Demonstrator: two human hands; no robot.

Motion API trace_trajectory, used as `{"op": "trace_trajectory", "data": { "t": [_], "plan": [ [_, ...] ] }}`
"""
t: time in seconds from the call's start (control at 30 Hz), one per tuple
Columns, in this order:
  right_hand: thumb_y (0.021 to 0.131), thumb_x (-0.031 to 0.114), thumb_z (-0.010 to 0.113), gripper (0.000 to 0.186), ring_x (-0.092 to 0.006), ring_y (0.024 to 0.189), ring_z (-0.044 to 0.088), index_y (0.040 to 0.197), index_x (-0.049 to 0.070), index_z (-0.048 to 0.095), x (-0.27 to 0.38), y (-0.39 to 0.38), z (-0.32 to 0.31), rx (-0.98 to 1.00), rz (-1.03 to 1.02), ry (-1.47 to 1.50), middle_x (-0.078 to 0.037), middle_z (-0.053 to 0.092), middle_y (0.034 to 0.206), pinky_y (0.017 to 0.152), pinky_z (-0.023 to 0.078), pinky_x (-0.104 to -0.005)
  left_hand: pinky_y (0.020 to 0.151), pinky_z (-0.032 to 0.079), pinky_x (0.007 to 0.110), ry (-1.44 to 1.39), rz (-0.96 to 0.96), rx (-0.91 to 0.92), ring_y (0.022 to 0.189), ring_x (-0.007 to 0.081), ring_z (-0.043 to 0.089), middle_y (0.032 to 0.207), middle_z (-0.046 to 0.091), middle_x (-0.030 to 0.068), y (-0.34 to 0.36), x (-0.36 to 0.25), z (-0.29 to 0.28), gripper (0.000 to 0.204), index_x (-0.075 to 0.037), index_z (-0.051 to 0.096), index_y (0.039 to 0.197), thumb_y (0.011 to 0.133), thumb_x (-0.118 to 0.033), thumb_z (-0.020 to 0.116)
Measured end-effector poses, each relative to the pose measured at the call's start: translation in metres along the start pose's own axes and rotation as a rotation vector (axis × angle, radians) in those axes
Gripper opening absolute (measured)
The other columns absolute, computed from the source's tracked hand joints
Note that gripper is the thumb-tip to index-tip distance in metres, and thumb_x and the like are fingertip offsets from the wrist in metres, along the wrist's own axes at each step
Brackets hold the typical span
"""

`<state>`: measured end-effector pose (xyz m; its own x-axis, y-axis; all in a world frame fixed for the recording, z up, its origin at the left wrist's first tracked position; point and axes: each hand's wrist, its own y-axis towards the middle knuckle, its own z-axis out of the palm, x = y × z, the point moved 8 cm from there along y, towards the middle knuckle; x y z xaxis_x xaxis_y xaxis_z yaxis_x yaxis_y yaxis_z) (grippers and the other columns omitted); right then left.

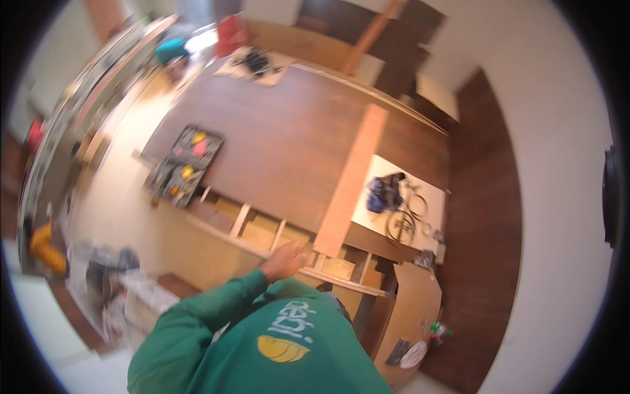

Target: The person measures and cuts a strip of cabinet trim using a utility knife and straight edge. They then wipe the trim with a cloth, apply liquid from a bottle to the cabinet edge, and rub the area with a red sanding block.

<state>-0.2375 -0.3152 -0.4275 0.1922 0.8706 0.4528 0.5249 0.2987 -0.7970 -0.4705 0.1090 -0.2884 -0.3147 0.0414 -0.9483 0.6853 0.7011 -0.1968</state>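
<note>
We are reaching our left hand (283,261) toward the near end of the long reddish-brown wooden plank (349,180), which is lying across the dark brown worktop (275,131) and running toward 12 o'clock. The fingers are reading as loosely extended and grasping nothing; blur is preventing certainty. The right hand is lying out of view. At 9 o'clock of the plank, the open black tool case (185,164) is resting. We are advising a squared grip on the plank end, kept clear of the pale wooden frame (262,230).

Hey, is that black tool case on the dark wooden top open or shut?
Open. The black tool case lies flat on the dark wooden top, its yellow and red contents showing in both halves.
</note>
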Motion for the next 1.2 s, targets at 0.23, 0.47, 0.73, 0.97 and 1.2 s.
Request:
{"op": "trace_trajectory", "data": {
  "t": [0.23,0.47,0.73,0.97,1.2],
  "plan": [
    [0.104,0.032,0.056,0.043,-0.031,0.102,0.071,0.132,0.003,0.071,0.013,0.02,-0.015,0.156,0.0,-0.272,-0.016,0.076,0.112,0.091,0.054,-0.0448,0.099,0.054,0.044,-0.169,-0.18,-0.132,0.115,0.0322,0.072,0.118,0.075,0.0226,-0.032,0.0,-0.009,0.038,0.009,0.061,0.127,0.103,-0.021,0.059],
    [0.105,0.032,0.055,0.044,-0.0284,0.099,0.072,0.134,0.003,0.07,0.016,0.035,-0.055,0.266,-0.034,-0.394,-0.015,0.077,0.11,0.089,0.054,-0.0421,0.093,0.057,0.042,-0.165,-0.199,-0.199,0.108,0.0281,0.075,0.103,0.079,0.0175,-0.059,0.015,0.013,0.041,0.009,0.057,0.134,0.103,-0.018,0.058],
    [0.107,0.033,0.054,0.045,-0.0254,0.096,0.072,0.136,0.002,0.069,-0.038,-0.003,-0.1,0.296,-0.015,-0.364,-0.014,0.078,0.107,0.088,0.055,-0.039,0.062,0.05,0.028,-0.285,-0.232,-0.226,0.074,0.0092,0.059,0.108,0.077,0.0097,-0.046,0.02,0.066,0.034,-0.001,0.062,0.131,0.111,-0.028,0.06],
    [0.108,0.034,0.053,0.046,-0.0228,0.093,0.073,0.137,0.002,0.069,-0.123,-0.061,-0.096,0.687,-0.005,-0.309,-0.013,0.079,0.105,0.086,0.055,-0.0363,0.057,0.047,0.022,-0.38,-0.478,-0.016,0.068,0.0064,0.057,0.103,0.078,0.0073,-0.031,-0.025,0.15,0.017,-0.005,0.064,0.117,0.107,-0.017,0.058],
    [0.108,0.032,0.057,0.045,-0.0206,0.099,0.072,0.137,0.001,0.069,-0.118,-0.159,-0.037,0.492,0.038,0.271,-0.016,0.078,0.117,0.094,0.055,-0.0345,0.057,0.047,0.024,0.003,-0.394,0.503,0.066,0.0074,0.057,0.089,0.069,-0.0003,0.012,-0.034,0.223,0.017,-0.007,0.071,0.114,0.107,-0.021,0.065]
  ]
}}
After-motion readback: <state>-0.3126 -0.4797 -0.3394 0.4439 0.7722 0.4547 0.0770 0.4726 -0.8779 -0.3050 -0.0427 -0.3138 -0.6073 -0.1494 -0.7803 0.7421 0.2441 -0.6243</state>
